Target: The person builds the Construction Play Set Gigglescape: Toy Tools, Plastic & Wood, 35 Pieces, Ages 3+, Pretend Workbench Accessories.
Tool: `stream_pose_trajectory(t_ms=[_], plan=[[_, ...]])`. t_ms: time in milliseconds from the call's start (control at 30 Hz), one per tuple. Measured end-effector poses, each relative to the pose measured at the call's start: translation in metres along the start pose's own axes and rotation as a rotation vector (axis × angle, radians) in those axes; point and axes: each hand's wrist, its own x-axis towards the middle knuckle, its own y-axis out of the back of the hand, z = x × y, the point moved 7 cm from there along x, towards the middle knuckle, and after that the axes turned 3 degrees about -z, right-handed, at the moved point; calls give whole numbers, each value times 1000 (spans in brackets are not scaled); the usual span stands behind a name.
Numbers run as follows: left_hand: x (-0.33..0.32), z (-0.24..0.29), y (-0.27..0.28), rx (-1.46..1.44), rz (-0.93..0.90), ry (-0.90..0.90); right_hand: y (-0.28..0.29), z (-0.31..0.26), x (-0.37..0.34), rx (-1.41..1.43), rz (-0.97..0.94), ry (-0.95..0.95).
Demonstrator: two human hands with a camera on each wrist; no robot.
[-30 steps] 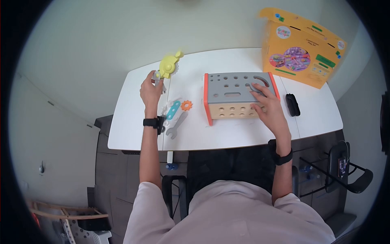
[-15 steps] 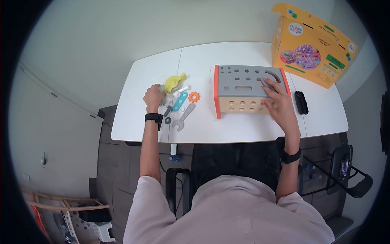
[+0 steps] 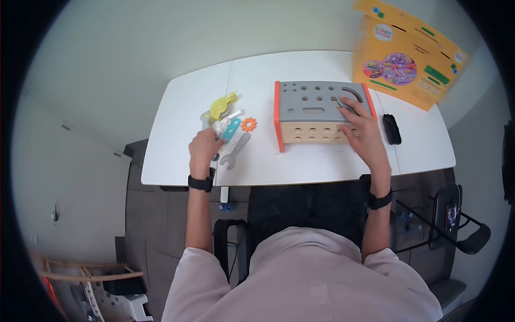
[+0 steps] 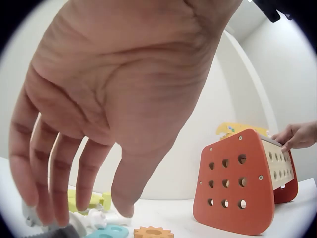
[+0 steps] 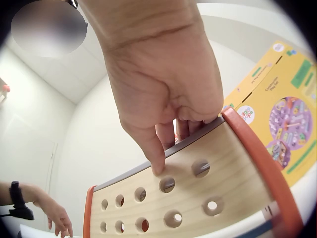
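At the near side of the white table [image 3: 284, 166] we are seeing a grey wrench [image 3: 234, 154] lying flat, and left of it our left hand [image 3: 204, 146] is hanging over the loose pieces, fingers long and loose, visibly grasping nothing; a dark threaded bolt [image 4: 59, 232] is sitting right under the fingertips, though we aren't managing to tell whether they're touching it. A teal strip [image 3: 231, 130], an orange gear [image 3: 249, 124] and a yellow toy [image 3: 220, 108] are lying beyond. Across to the right, our right hand [image 3: 363, 129] is gripping the top front edge of the workbench [image 3: 322, 118], thumb on the wooden panel, fingers over the grey top. Farther back, a yellow carton [image 3: 410, 64] is standing behind it. We're judging this as the picking-or-sorting step; the next move is probably calling for a careful pinch on one small piece, bench steadied.
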Motion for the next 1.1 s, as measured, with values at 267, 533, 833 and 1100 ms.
stream_pose_trajectory(t_ms=[267,533,833,1100], plan=[[-4,-27,-19,-94,-36,62,-4,6,-2,31,-46,-44],[9,-49,-24,-227,-50,-72,-5,6,-1,12,-49,-34],[-19,-49,1,-550,-7,-85,-3,4,-1,68,-19,-38],[-33,-60,-26,-422,-79,-154,-3,0,1,1,-30,4]])
